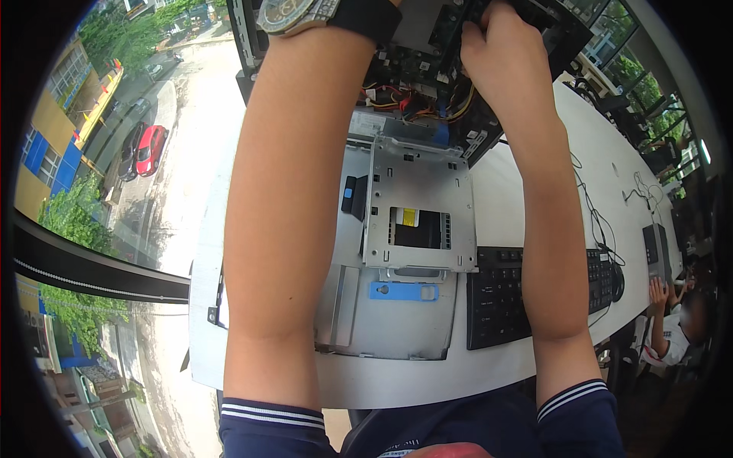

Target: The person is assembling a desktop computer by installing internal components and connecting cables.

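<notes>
An opened desktop computer case [408, 69] stands at the far edge of my view, with red, yellow and black wires [412, 105] inside it. My right hand [508, 53] reaches into its right part. The fingers are bent and closed around something dark that I cannot make out. My left forearm stretches over the left side of the case, a metal watch [294, 14] and a black band on it; the left hand itself lies beyond the top edge. Nearer to me, a silver metal drive cage [420, 191] rests on a flat metal panel [389, 336] with a blue latch [405, 291].
A black keyboard [496, 305] lies right of the panel, partly under my right forearm. Thin black cables [592, 198] run over the white table [496, 191]. Another person [672, 328] sits at the far right beside a dark device [657, 248]. A window is on the left.
</notes>
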`<state>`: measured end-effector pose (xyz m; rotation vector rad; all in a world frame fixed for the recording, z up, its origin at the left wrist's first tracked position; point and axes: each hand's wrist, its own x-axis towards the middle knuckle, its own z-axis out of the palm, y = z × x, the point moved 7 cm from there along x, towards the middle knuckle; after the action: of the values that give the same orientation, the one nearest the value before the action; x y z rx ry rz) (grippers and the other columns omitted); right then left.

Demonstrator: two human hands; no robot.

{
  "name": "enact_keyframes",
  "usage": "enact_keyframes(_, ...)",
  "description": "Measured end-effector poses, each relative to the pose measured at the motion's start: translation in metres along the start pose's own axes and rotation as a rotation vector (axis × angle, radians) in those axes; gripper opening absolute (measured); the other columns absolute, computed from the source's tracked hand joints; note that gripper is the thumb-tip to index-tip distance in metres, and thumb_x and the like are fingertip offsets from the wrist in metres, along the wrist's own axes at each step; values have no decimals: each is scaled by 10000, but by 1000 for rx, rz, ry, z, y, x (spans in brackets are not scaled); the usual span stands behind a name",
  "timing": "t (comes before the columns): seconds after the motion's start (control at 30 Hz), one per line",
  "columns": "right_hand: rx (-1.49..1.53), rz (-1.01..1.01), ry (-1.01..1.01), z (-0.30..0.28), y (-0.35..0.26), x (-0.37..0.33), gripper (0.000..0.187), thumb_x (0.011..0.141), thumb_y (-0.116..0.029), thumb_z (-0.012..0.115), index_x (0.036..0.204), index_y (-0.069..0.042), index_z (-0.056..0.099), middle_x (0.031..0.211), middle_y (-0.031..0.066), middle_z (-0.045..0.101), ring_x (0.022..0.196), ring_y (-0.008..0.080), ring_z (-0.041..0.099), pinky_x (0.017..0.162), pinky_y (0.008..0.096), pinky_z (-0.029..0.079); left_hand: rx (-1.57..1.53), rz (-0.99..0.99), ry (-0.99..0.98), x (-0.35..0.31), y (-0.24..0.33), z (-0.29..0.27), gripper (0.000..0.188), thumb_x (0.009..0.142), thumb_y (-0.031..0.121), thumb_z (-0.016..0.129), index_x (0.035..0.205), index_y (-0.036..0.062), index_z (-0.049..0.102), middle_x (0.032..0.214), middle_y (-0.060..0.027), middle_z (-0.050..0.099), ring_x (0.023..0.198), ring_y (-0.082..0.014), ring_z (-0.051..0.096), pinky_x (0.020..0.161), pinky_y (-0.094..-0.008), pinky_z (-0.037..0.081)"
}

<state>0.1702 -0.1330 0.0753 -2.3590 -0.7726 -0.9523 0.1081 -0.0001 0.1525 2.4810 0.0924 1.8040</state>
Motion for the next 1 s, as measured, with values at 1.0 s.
enact_keyframes(1.0, 25, -72, 72, 10, 1, 3, 183, 875, -15, 662, 1012, 93, 607, 948, 341, 681, 967, 491, 670, 859, 522, 530, -12, 11, 23, -3, 0, 0, 471, 884, 374, 570, 693, -24, 733, 709, -259, 684, 726, -407, 707, 742, -500, 563)
